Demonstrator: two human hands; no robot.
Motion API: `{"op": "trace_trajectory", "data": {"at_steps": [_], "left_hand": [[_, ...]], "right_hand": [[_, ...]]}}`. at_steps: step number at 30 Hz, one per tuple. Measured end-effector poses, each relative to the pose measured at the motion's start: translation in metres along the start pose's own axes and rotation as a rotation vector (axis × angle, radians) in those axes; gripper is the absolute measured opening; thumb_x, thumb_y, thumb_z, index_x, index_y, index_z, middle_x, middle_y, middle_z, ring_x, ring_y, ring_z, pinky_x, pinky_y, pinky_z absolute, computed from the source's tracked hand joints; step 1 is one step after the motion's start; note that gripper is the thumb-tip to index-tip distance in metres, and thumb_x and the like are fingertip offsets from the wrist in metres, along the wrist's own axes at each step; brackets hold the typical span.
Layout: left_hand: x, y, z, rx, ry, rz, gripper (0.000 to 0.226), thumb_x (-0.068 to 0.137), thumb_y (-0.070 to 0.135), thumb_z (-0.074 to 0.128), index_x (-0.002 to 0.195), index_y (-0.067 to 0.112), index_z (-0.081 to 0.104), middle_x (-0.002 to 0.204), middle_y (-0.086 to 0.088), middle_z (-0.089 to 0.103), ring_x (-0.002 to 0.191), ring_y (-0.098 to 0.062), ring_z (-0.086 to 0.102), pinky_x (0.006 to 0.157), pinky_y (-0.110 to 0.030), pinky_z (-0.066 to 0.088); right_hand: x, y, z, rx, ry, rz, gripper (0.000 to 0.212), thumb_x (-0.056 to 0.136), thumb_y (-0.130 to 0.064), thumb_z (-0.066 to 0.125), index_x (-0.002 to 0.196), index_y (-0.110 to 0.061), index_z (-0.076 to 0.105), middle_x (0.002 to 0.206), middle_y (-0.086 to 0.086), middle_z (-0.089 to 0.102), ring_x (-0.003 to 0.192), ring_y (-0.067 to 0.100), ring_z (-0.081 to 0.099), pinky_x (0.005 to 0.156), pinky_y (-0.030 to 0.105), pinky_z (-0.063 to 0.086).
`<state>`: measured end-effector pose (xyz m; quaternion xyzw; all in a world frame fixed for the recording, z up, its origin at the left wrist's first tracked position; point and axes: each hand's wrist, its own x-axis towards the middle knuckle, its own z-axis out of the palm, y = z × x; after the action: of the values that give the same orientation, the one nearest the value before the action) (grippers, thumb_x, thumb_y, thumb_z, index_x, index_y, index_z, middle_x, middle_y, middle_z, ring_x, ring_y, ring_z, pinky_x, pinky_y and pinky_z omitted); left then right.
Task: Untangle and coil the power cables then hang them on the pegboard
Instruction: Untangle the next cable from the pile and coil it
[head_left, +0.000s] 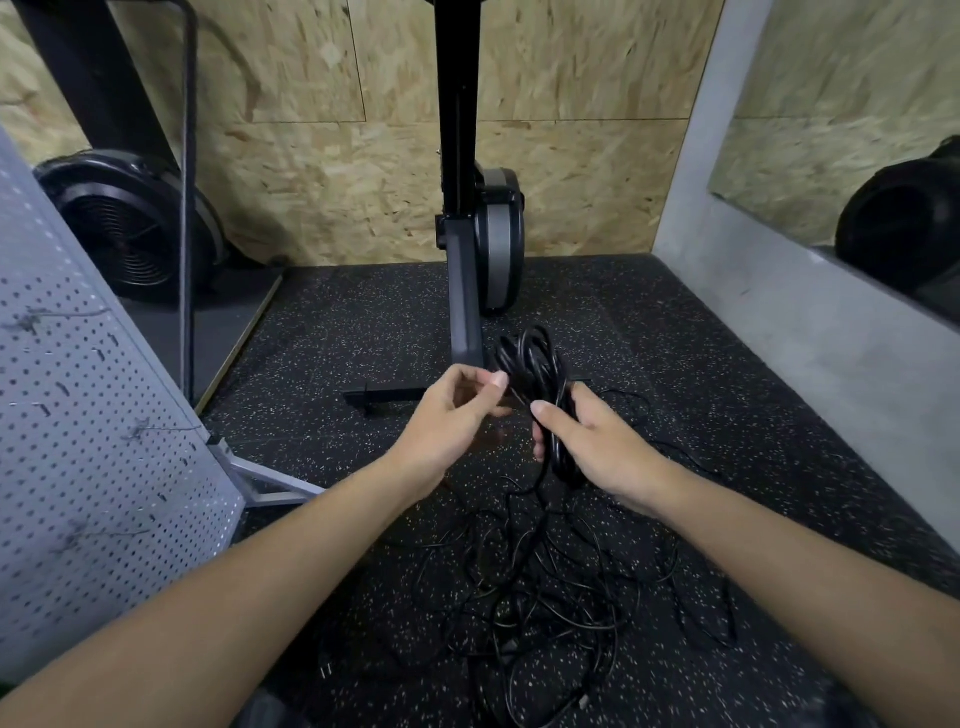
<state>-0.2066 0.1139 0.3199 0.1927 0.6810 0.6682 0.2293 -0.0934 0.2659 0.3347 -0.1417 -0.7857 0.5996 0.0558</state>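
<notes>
Right hand (602, 447) grips glossy black looped cable coil (535, 369).

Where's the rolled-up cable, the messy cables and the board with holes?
coiled cable (530, 358), head view, on the top loops of the bundle.
tangled cables (524, 603), head view, on the middle of the floor pile.
pegboard (78, 441), head view, on its holed front face.
</notes>
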Motion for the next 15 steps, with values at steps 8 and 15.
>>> {"op": "trace_trajectory", "data": {"at_steps": [8,15], "left_hand": [[-0.011,-0.045,-0.001,0.541,-0.566,-0.018,0.021,0.100,0.014,0.067,0.118,0.022,0.072,0.119,-0.010,0.071,0.107,-0.015,0.069,0.107,-0.039,0.053],[-0.001,-0.045,-0.006,0.613,-0.422,0.160,0.002,0.099,0.021,0.072,0.100,0.019,0.071,0.098,0.004,0.077,0.097,-0.011,0.072,0.098,-0.041,0.056]], "right_hand": [[-0.006,-0.027,-0.012,0.293,-0.004,-0.077,0.035,0.109,-0.025,0.053,0.131,0.002,0.050,0.085,0.005,0.064,0.078,0.022,0.067,0.096,0.058,0.056],[-0.002,-0.027,-0.030,0.417,0.171,-0.085,0.023,0.109,-0.021,0.053,0.127,-0.009,0.055,0.080,0.002,0.061,0.070,0.016,0.060,0.074,0.042,0.063]]}}
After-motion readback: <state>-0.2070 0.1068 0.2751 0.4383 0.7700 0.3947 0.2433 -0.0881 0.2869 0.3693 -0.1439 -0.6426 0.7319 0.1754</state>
